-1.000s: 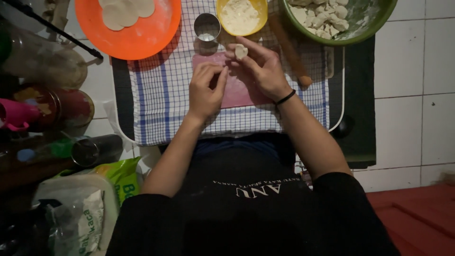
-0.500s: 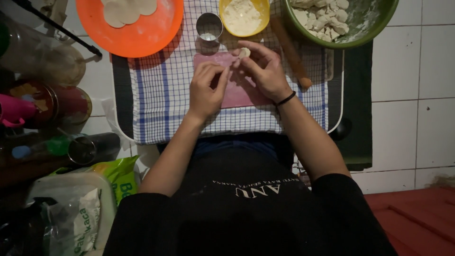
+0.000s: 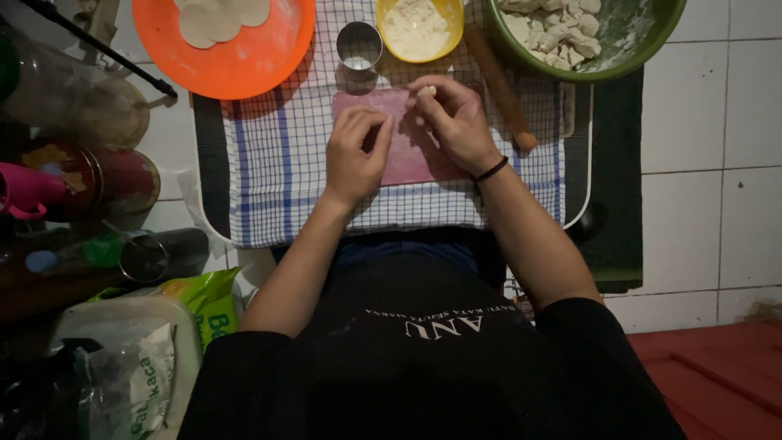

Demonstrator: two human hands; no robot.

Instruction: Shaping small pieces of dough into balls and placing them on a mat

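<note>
Both hands have barely shifted on the pink mat since a moment ago; only the right hand has drawn its small dough piece slightly closer to the mat's far edge.

From the head camera, the one view there is, the right hand pinches that pale dough piece between its fingertips, just over the mat's upper right part. The left hand rests curled on the mat beside it, fingers bent under; whether it grips anything I cannot tell. A black band circles the right wrist.

The mat lies on a blue-checked cloth. Beyond the mat stands a small metal cup, and beside that a yellow bowl of flour. Further left of the cup sits an orange plate carrying flat dough rounds. A wooden rolling pin lies slanted just right of the mat, close by the right hand, and past it a green bowl holds dough lumps. Well left of the mat, off the cloth, crowd jars, bottles and a plastic bag.
</note>
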